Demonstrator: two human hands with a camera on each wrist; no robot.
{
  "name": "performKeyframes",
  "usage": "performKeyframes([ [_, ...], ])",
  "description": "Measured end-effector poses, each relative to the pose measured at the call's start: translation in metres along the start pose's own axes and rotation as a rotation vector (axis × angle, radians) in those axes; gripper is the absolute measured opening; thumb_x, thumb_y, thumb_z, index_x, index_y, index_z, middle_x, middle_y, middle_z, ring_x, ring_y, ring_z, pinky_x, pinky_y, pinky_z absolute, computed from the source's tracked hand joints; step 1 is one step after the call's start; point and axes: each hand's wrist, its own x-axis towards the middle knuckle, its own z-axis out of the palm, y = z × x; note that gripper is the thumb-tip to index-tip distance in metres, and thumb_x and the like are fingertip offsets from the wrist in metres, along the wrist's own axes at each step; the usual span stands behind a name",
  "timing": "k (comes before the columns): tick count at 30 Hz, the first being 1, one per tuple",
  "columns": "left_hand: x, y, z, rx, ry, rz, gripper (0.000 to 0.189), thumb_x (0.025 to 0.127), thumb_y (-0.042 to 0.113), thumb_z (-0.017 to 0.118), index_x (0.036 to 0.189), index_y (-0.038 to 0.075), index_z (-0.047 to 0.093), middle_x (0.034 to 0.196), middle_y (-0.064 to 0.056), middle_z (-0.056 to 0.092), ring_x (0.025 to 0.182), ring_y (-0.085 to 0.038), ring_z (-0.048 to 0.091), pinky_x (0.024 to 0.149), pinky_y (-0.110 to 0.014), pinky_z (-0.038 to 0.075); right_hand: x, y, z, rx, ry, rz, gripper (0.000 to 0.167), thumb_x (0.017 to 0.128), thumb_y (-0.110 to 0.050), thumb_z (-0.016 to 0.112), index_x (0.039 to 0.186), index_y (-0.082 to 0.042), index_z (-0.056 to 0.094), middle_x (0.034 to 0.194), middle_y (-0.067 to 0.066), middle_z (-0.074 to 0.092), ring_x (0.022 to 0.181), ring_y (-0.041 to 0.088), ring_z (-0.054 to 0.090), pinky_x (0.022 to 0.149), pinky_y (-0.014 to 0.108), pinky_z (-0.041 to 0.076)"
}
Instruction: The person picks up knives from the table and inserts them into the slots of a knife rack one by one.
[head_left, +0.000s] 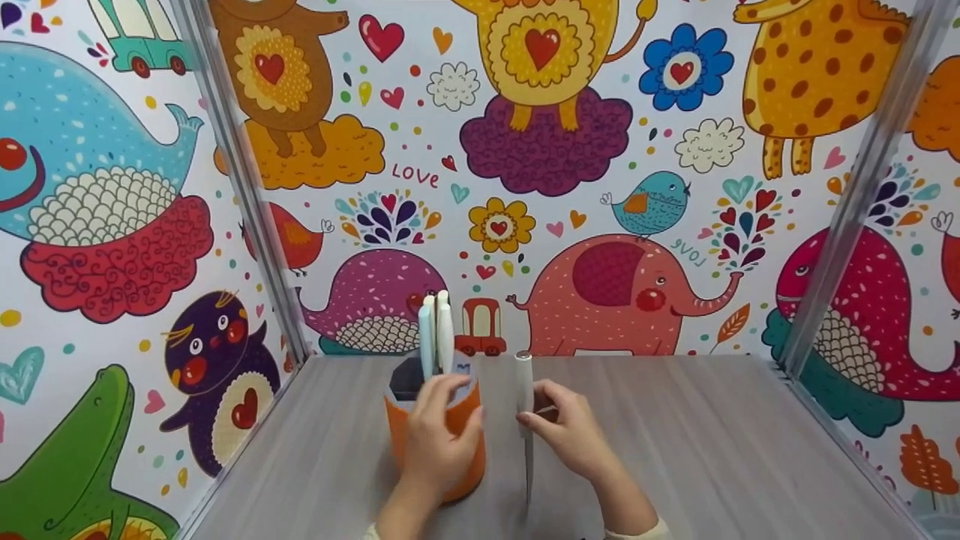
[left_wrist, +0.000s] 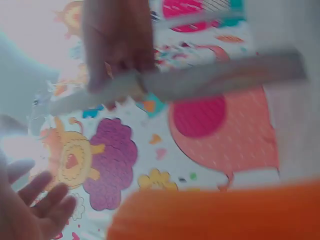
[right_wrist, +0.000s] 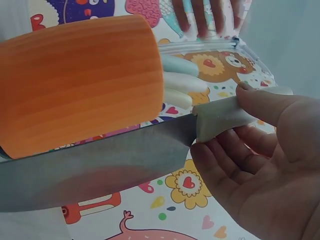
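Observation:
My right hand (head_left: 574, 431) pinches the pale handle of a knife (head_left: 524, 390) between thumb and fingers. The knife is upright in the head view, handle up and blade down. Its broad metal blade (right_wrist: 100, 172) runs alongside an orange knife holder (right_wrist: 82, 82) in the right wrist view. Several knives with white and light blue handles (head_left: 442, 334) stand in the holder, their blades hidden inside. My left hand (head_left: 439, 442) is in front of the holder and covers part of it. Spread, loosely bent fingers (left_wrist: 55, 202) show nothing between them in the left wrist view.
The holder stands on a grey wood-grain table (head_left: 675, 450), left of the knife. Walls printed with cartoon animals (head_left: 585, 217) rise at the back and both sides. Metal corner posts (head_left: 244, 180) edge the back wall.

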Motion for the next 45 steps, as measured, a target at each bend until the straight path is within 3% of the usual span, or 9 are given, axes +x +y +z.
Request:
performKeyframes([
  [4, 0.006, 0.011, 0.01, -0.21, -0.1, -0.212, 0.037, 0.095, 0.016, 0.077, 0.131, 0.015, 0.067, 0.127, -0.003, 0.071, 0.117, -0.024, 0.071, 0.102, -0.041, 0.062, 0.0, -0.001, 0.005, -0.042, 0.0, -0.025, 0.027, 0.097, -0.027, 0.079, 0.115, -0.009, 0.07, 0.101, 0.007, 0.073, 0.094, 0.021, 0.072, 0.086, 0.027, 0.065],
  [6, 0.006, 0.01, 0.015, -0.29, -0.124, -0.286, 0.037, 0.097, 0.015, 0.074, 0.134, 0.014, 0.065, 0.129, -0.005, 0.071, 0.119, -0.023, 0.071, 0.104, -0.041, 0.06, 0.0, -0.002, 0.009, -0.049, 0.003, -0.044, 0.027, 0.097, -0.027, 0.079, 0.115, -0.009, 0.07, 0.102, 0.006, 0.074, 0.096, 0.02, 0.073, 0.088, 0.03, 0.065],
  [8, 0.004, 0.006, 0.019, -0.338, -0.158, -0.317, 0.037, 0.099, 0.014, 0.071, 0.136, 0.011, 0.064, 0.13, -0.007, 0.071, 0.12, -0.023, 0.07, 0.105, -0.04, 0.06, 0.0, -0.003, 0.013, -0.047, 0.005, -0.061, 0.026, 0.098, -0.025, 0.079, 0.115, -0.009, 0.07, 0.104, 0.006, 0.074, 0.097, 0.019, 0.074, 0.088, 0.03, 0.065],
  [12, -0.001, 0.001, 0.027, -0.403, -0.243, -0.333, 0.038, 0.103, 0.017, 0.067, 0.14, 0.006, 0.061, 0.131, -0.012, 0.07, 0.12, -0.024, 0.071, 0.104, -0.038, 0.06, -0.001, -0.005, 0.026, -0.038, 0.004, -0.081, 0.023, 0.1, -0.023, 0.076, 0.117, -0.009, 0.07, 0.107, 0.006, 0.074, 0.097, 0.016, 0.074, 0.086, 0.028, 0.065],
  [16, -0.005, 0.0, 0.033, -0.394, -0.285, -0.35, 0.038, 0.105, 0.023, 0.066, 0.138, 0.005, 0.062, 0.129, -0.014, 0.07, 0.114, -0.023, 0.072, 0.1, -0.037, 0.062, -0.003, -0.008, 0.039, -0.05, -0.001, -0.111, 0.019, 0.104, -0.021, 0.071, 0.119, -0.01, 0.069, 0.11, 0.005, 0.074, 0.099, 0.013, 0.073, 0.086, 0.026, 0.064],
  [25, -0.007, 0.002, 0.034, -0.332, -0.261, -0.367, 0.03, 0.105, 0.022, 0.067, 0.131, 0.008, 0.067, 0.122, -0.009, 0.072, 0.106, -0.02, 0.07, 0.096, -0.035, 0.064, -0.007, -0.014, 0.052, -0.042, 0.074, -0.174, 0.014, 0.103, -0.016, 0.071, 0.116, -0.012, 0.07, 0.108, 0.002, 0.075, 0.097, 0.013, 0.074, 0.084, 0.025, 0.064],
  [35, -0.005, 0.005, 0.029, -0.282, -0.261, -0.381, 0.034, 0.107, 0.03, 0.066, 0.134, 0.01, 0.069, 0.12, -0.006, 0.073, 0.109, -0.019, 0.07, 0.097, -0.039, 0.064, -0.006, -0.01, 0.058, -0.021, 0.196, -0.15, 0.014, 0.098, -0.017, 0.078, 0.108, -0.012, 0.071, 0.1, 0.001, 0.073, 0.091, 0.009, 0.075, 0.081, 0.025, 0.065],
  [41, 0.0, 0.002, 0.023, -0.27, -0.236, -0.416, 0.033, 0.107, 0.03, 0.066, 0.134, 0.012, 0.069, 0.123, -0.005, 0.073, 0.109, -0.018, 0.067, 0.1, -0.037, 0.063, -0.003, -0.003, 0.061, 0.081, 0.334, -0.16, 0.008, 0.095, -0.01, 0.08, 0.098, -0.012, 0.073, 0.091, 0.003, 0.074, 0.079, 0.007, 0.07, 0.073, 0.022, 0.063],
  [45, 0.002, 0.002, 0.018, -0.282, -0.198, -0.441, 0.035, 0.106, 0.028, 0.068, 0.137, 0.012, 0.068, 0.127, -0.006, 0.073, 0.109, -0.019, 0.067, 0.101, -0.041, 0.062, 0.001, 0.01, 0.063, 0.194, 0.41, -0.095, 0.005, 0.098, -0.005, 0.075, 0.097, -0.004, 0.07, 0.086, 0.008, 0.071, 0.074, 0.009, 0.067, 0.068, 0.021, 0.06],
])
